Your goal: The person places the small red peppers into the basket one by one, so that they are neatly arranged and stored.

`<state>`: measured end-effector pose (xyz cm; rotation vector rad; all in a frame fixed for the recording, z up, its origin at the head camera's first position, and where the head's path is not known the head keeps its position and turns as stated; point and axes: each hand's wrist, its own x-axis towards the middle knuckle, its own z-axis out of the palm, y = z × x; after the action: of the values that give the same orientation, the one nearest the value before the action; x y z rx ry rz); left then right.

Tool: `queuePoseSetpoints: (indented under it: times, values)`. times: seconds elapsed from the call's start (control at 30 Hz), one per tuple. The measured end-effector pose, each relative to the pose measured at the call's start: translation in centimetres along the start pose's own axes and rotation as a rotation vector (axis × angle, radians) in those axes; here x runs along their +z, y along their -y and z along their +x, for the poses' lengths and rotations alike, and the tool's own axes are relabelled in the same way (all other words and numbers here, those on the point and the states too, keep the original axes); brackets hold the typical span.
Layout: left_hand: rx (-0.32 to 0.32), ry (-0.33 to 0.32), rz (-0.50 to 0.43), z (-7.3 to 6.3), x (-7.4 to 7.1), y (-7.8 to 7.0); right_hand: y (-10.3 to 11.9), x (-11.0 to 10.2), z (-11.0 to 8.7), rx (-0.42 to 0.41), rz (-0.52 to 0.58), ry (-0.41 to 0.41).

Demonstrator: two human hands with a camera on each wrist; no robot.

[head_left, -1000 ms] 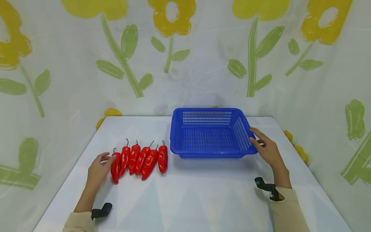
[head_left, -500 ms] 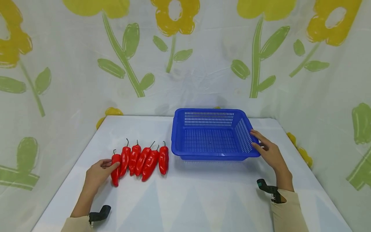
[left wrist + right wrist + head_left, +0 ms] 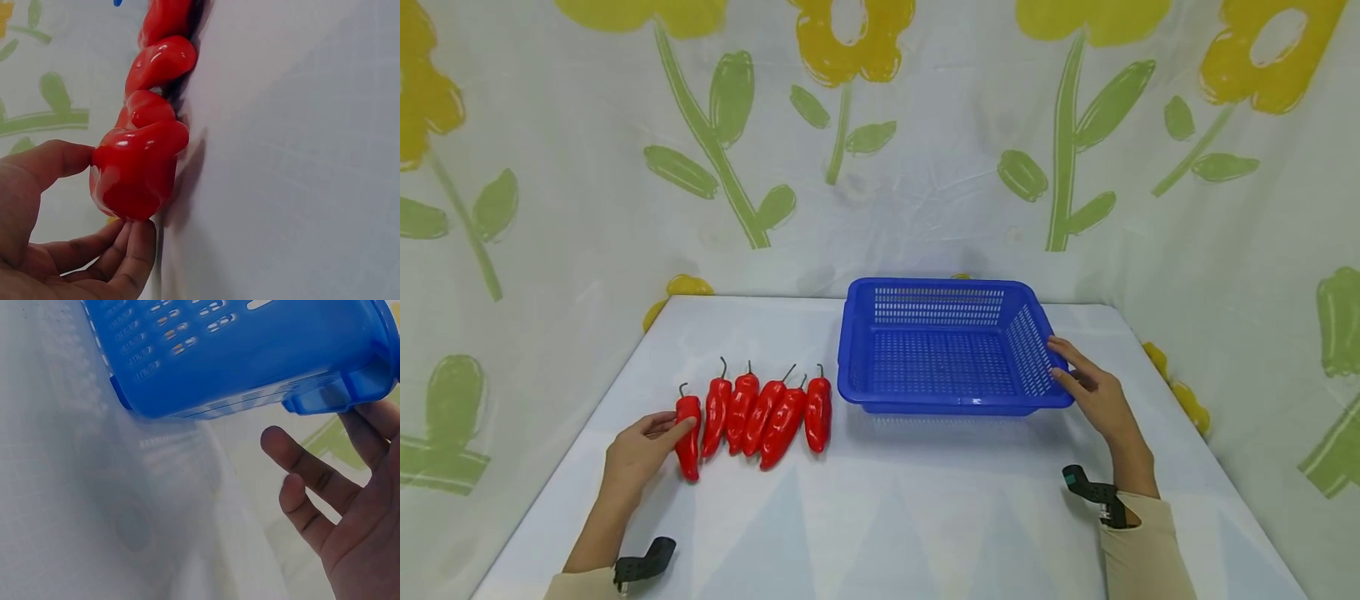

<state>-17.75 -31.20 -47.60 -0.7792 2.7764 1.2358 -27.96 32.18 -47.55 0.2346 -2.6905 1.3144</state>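
Observation:
My left hand [image 3: 638,457] pinches the leftmost red chili pepper [image 3: 688,437], thumb on one side and fingertips on the other. In the left wrist view, this pepper [image 3: 134,175] shows its rounded lower end close to the white surface. Several more red peppers [image 3: 762,417] lie in a row just right of it, stems pointing away from me. At the right, my right hand [image 3: 1101,400] holds the rim of a blue plastic basket [image 3: 955,403] near its front right corner. The right wrist view shows two fingers [image 3: 306,469] stretched out below the rim, free of it.
The peppers and the basket rest on a white table [image 3: 887,517] with pale blue triangles. A cloth [image 3: 925,192] printed with yellow flowers and green leaves hangs behind and at both sides. A black wrist camera [image 3: 646,562] sits on my left wrist.
My left fingers have come together on the leftmost pepper and drawn it slightly left, leaving a gap to its neighbour. My right hand stays at the basket's rim.

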Motion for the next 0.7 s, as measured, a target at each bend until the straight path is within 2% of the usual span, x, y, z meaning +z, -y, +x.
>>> queuePoseSetpoints:
  times: [0.23,0.47,0.6,0.7]
  values:
    - [0.010,0.019,-0.041,-0.3,-0.2,-1.1,0.0,0.0,0.0,-0.013,0.001,-0.013]
    - [0.073,-0.034,-0.049,-0.8,-0.1,-2.7,0.2,0.0,0.1,-0.020,0.000,-0.002]
    - [0.101,-0.023,-0.090,-0.8,0.0,-3.6,0.1,0.0,-0.2,-0.020,0.003,-0.004]
    - [0.133,0.025,-0.138,-0.9,0.1,-4.5,0.1,0.0,-0.4,-0.026,0.017,-0.006]
